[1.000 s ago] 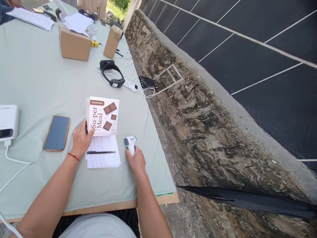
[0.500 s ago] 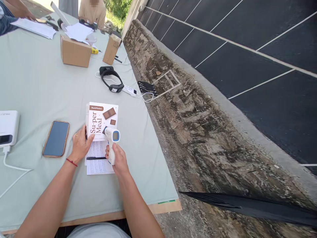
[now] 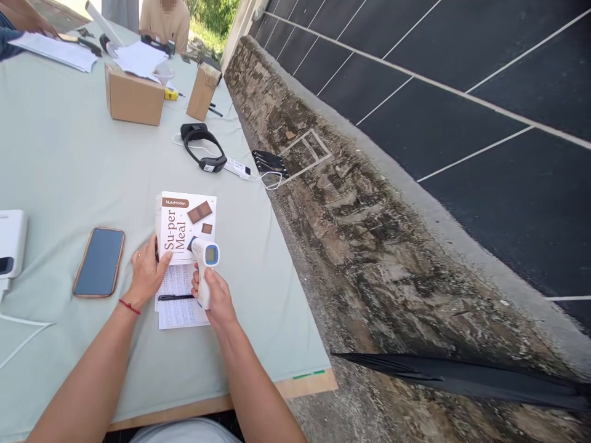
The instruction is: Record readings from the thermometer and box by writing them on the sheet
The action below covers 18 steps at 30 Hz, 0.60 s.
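Observation:
My left hand (image 3: 150,267) grips the lower left edge of a white "Su-per Meal" box (image 3: 203,212), thumb on its front and fingers at its side. In my right hand (image 3: 217,292) is a white and blue infrared thermometer (image 3: 203,274), its small screen facing me and its nose over the lower right of the box. Printed sheets (image 3: 182,317) lie below the box, partly covered by it. A black pen (image 3: 175,297) rests across them, its right end reaching the thermometer. To the left of my left hand lies a phone (image 3: 98,263) with a dark screen.
A white power bank (image 3: 12,243) with a cable is at the left edge. Farther back are a black headset (image 3: 203,147), cardboard boxes (image 3: 136,98) and papers (image 3: 141,58). A person (image 3: 164,27) is at the far end. The table's right edge borders a stone wall (image 3: 351,215).
The view has shifted slightly, so the table items appear a little farther left. Both hands keep their holds on the box and the thermometer.

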### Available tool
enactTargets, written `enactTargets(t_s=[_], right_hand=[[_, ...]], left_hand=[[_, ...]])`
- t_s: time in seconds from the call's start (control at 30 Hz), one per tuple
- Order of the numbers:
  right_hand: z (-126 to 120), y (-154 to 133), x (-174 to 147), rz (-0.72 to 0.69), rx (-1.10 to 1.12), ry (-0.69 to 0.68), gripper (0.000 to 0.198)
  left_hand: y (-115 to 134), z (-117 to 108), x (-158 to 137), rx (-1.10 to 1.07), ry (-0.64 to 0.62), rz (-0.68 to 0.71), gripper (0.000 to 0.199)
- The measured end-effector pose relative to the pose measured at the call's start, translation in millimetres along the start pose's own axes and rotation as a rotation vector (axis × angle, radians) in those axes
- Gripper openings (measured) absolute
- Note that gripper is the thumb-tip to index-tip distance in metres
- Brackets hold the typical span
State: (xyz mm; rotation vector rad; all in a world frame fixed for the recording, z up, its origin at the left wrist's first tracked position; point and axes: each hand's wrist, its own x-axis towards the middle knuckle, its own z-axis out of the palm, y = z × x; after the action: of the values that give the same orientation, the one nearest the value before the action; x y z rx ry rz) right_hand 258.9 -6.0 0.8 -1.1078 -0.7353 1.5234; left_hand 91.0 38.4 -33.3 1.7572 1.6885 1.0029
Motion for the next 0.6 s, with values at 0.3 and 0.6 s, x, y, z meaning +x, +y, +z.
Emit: enactTargets(t_s=[0.3, 0.6], right_hand=[[1.7, 1.5, -0.7, 0.009, 0.027, 0.015, 0.056], [3.8, 3.7, -1.3, 0.015, 0.038, 0.027, 0.058]], left_hand=[[-0.8, -0.2, -0.1, -0.015, 0.006, -0.002, 0.063], [-4.6, 2.9, 0.4, -0.025, 0.016, 0.005, 0.063]])
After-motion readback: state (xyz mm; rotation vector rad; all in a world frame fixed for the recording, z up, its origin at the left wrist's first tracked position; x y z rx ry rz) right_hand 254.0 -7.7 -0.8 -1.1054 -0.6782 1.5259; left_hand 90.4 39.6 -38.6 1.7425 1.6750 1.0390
